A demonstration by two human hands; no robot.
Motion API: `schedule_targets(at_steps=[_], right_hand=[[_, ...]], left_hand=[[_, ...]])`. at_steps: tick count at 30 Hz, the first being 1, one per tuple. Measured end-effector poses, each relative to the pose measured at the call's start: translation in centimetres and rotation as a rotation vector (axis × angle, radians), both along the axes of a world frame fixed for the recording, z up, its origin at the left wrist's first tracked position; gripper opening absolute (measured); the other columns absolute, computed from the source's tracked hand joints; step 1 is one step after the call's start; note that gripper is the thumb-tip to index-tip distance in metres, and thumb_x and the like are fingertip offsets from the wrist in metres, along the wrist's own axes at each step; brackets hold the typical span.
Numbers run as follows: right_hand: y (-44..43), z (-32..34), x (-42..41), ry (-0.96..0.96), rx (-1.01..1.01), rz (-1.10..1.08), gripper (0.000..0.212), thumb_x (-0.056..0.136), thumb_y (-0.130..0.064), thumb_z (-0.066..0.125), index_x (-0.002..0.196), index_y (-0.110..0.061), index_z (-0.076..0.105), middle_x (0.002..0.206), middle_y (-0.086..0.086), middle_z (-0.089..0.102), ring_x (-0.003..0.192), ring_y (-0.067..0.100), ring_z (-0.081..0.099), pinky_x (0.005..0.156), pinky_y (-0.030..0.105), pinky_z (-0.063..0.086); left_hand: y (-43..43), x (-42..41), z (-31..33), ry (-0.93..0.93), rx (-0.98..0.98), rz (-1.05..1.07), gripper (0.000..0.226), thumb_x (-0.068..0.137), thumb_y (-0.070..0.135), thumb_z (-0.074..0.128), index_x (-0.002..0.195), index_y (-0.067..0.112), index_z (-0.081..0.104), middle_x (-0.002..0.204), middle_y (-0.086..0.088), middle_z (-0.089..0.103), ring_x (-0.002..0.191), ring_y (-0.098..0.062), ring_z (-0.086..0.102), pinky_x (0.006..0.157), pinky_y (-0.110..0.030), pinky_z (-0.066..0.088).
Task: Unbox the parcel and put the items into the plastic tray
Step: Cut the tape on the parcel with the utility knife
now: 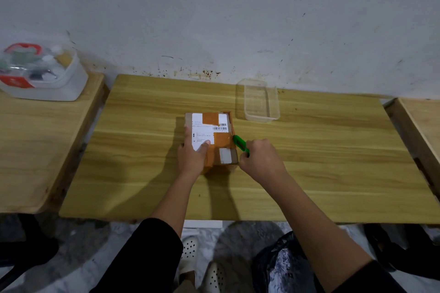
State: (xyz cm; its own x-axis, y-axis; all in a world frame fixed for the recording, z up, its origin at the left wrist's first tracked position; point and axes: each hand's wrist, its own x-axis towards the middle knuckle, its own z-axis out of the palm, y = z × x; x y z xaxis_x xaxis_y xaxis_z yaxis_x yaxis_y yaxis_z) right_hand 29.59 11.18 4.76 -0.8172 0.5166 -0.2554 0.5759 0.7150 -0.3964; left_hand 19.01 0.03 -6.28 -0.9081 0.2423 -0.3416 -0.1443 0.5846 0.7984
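The parcel (210, 138) lies near the middle of the table (309, 162). The tray (258, 100) sits behind it and to its right, near the wall (214, 7), apart from the parcel. The left hand (194, 156) rests on the parcel's near left part. The right hand (260, 158) is just right of the parcel's near corner, holding a cutter (240, 144) against the parcel's right edge. A second table (35, 150) stands to the left, with a box (45, 74) on its far end. A third table (421, 126) stands to the right. Below the near edge, shoes (202, 266) are on the floor (71, 269), a bag (281, 264) to their right.
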Motion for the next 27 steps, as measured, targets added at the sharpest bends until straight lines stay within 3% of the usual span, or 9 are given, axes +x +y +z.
schedule_targets(at_steps=[5,14,18,23,27], right_hand=[[-0.4,0.0,0.4,0.012,-0.012,0.009,0.016,0.084,-0.012,0.049,0.073,-0.002,0.054,0.055,0.000,0.037,0.047,0.012,0.037,0.042,0.025,0.029],[-0.9,-0.7,1.5,0.011,0.012,0.006,0.014,0.083,-0.011,0.048,0.071,-0.006,0.050,0.055,-0.001,0.035,0.046,0.015,0.037,0.041,0.024,0.026],[-1.1,-1.2,2.0,0.025,0.020,-0.008,0.012,0.083,-0.009,0.046,0.071,-0.008,0.047,0.058,0.003,0.041,0.053,0.024,0.045,0.043,0.024,0.028],[-1.5,-1.9,2.6,0.034,0.067,-0.007,0.017,0.085,-0.010,0.044,0.091,-0.001,0.057,0.058,0.001,0.039,0.045,0.013,0.037,0.039,0.022,0.023],[-1.7,-2.3,3.5,0.047,0.101,0.007,0.022,0.088,-0.014,0.044,0.102,-0.002,0.055,0.069,0.008,0.049,0.055,0.022,0.043,0.040,0.023,0.023]], left_hand=[[0.0,0.0,-0.1,0.009,0.001,-0.007,0.074,0.090,0.045,0.050,0.147,0.039,0.003,0.142,-0.009,0.042,0.125,-0.033,0.043,0.093,-0.039,0.038],[0.0,0.3,0.3,-0.002,-0.032,-0.013,0.073,0.091,0.043,0.050,0.147,0.038,0.003,0.147,-0.008,0.036,0.133,-0.032,0.033,0.100,-0.042,0.034],[0.0,0.3,0.1,0.003,-0.036,-0.011,0.074,0.090,0.045,0.050,0.146,0.041,0.002,0.146,-0.009,0.038,0.133,-0.033,0.034,0.101,-0.046,0.035],[0.1,0.5,0.5,-0.005,-0.042,-0.013,0.074,0.091,0.045,0.049,0.146,0.041,0.001,0.146,-0.011,0.037,0.132,-0.035,0.036,0.100,-0.049,0.037],[0.1,0.4,0.5,-0.015,-0.056,-0.006,0.073,0.091,0.045,0.049,0.146,0.041,0.001,0.148,-0.013,0.033,0.133,-0.036,0.034,0.102,-0.049,0.035]])
